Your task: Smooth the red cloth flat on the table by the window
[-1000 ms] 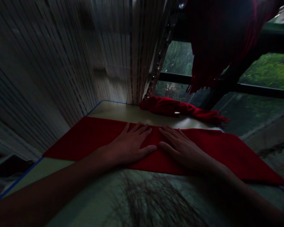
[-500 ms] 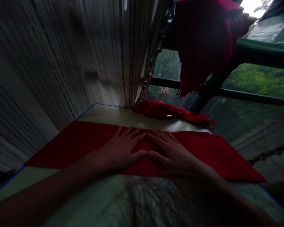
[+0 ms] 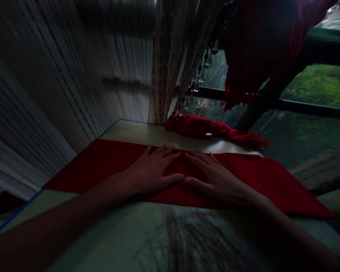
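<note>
A flat red cloth [image 3: 87, 166] is spread across the pale table [image 3: 130, 223], reaching from one side to the other. My left hand [image 3: 151, 172] rests palm down on its middle with the fingers stretched out. Beside it, my right hand [image 3: 215, 175] also lies flat on the cloth, fingers extended. The two thumbs point at each other and almost touch. Neither hand grips anything. Behind the cloth, a bunched red scarf [image 3: 198, 126] with a fringed end lies along the table's far side.
A striped string curtain [image 3: 130, 60] hangs to the left and behind the table. Bead strands [image 3: 194, 87] dangle near a dark-framed window [image 3: 314, 107]. Another fringed red cloth [image 3: 255, 56] hangs in front of the window. Dark hair strands [image 3: 192, 241] blur the lower foreground.
The view has shifted slightly, so the table, cloth and hands appear a little further right and higher. Both hands stay flat on the red cloth, in about the same place.
</note>
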The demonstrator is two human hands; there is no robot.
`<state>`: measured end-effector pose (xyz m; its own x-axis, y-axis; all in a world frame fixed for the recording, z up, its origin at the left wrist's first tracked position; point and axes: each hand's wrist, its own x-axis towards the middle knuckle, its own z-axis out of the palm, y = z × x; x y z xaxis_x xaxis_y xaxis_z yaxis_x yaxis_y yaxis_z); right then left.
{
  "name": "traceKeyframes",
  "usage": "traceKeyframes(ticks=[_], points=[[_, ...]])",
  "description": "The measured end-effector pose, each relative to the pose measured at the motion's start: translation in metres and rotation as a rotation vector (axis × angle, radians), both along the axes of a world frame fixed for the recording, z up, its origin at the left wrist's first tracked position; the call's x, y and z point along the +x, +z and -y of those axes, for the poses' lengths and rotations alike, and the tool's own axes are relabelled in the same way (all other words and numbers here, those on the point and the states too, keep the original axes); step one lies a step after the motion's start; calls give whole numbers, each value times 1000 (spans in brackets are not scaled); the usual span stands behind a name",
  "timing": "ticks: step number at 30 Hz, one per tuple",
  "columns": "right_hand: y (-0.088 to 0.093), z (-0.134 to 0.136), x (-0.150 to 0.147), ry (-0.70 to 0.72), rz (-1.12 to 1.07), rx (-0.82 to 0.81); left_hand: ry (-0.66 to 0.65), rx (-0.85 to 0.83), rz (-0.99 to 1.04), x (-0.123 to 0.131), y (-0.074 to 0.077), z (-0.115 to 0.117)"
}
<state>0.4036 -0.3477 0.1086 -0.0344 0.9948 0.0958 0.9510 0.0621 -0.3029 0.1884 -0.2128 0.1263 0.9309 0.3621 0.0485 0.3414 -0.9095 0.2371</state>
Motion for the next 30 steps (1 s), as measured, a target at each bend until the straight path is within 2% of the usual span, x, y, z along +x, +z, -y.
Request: traceKeyframes(ticks=[11, 22, 30], points=[[1, -3, -2, -62, 26, 20, 81, 37, -2, 4, 3, -1], [4, -6, -1, -29, 26, 97, 36, 59, 61, 5, 1, -2], [3, -5, -3, -22, 8, 66, 42, 42, 42, 3, -3, -4]])
